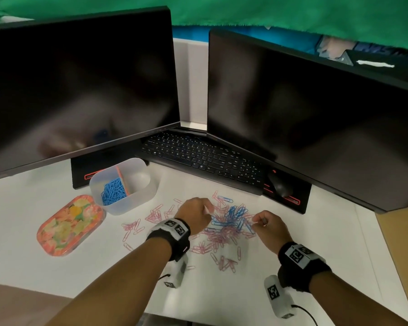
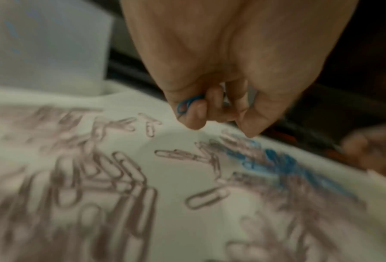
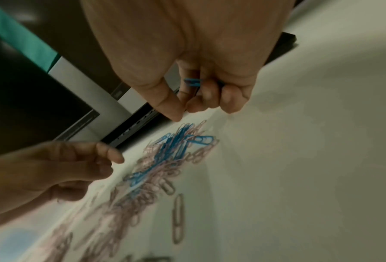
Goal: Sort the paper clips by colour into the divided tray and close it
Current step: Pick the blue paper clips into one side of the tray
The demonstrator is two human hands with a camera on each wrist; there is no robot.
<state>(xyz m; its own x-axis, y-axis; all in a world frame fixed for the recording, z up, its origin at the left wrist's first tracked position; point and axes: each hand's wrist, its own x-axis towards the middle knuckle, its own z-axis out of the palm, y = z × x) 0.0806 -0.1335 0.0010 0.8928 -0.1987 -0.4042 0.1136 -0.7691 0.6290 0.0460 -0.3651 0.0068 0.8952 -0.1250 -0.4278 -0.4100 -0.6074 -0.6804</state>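
Both hands hover palm-down, left hand [image 1: 196, 211] and right hand [image 1: 270, 225] with fingers curled, pinching.

The head view is fairly bright and soft, with only pale shadows on the white desk [image 1: 292, 231]. The two dark monitors [image 1: 80, 90] show dull, smeary reflections. Straight edges bend near the sides of the picture. Both wrist views are dimmer and very blurry. The pink paper clips [image 2: 111, 177] close to the camera look smeared and fuzzy.

Tray [image 1: 137, 196] left of clips [image 1: 224, 222] — keyboard [image 1: 205, 158] seemingly behind.
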